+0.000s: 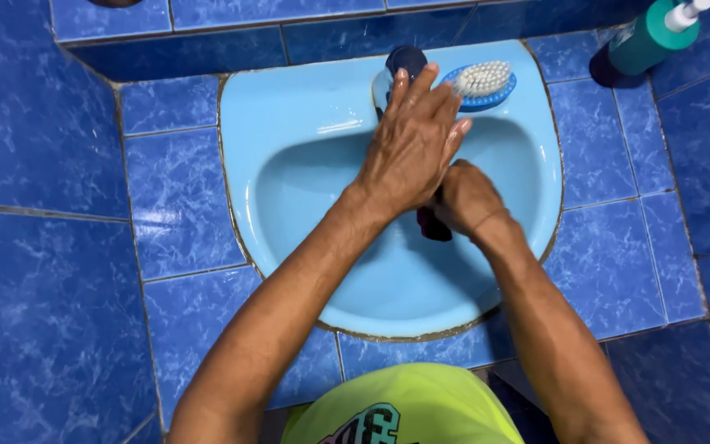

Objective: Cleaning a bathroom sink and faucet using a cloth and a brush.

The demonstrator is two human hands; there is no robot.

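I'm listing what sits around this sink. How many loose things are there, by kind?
Scrub brush: 1
Pump bottle: 1
Dark thing in the right hand, too hidden to name: 1
Total: 3

We see glossy marbled blue tiles (34,140) all round, with dark grout lines. A pale blue basin (306,156) is set into the tiled surround. Light glares off both.
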